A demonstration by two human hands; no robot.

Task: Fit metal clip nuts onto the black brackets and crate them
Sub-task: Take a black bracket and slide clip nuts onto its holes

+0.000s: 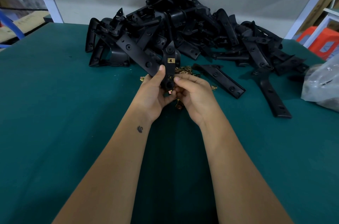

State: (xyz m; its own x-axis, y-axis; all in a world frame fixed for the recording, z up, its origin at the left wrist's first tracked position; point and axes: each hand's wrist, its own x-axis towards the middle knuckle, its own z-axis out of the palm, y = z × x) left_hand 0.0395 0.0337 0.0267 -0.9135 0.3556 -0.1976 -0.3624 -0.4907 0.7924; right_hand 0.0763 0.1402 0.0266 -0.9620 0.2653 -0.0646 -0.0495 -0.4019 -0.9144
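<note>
Steady long black plastic bracket [168,66] upright, left-hand fingers [162,69] clamped round it; slide small brass clip nut [170,92], pinched by right-hand fingers [178,79], squarely onto lower hole.

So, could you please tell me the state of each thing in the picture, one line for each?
Held bracket: upright, one clip nut fitted.
Fitted clip nut: seated on held bracket.
Left hand: grips held bracket.
Right hand: pinches second clip nut at bracket's lower end.
Loose clip nuts: heaped on table.
Bracket pile: unsorted.
</note>
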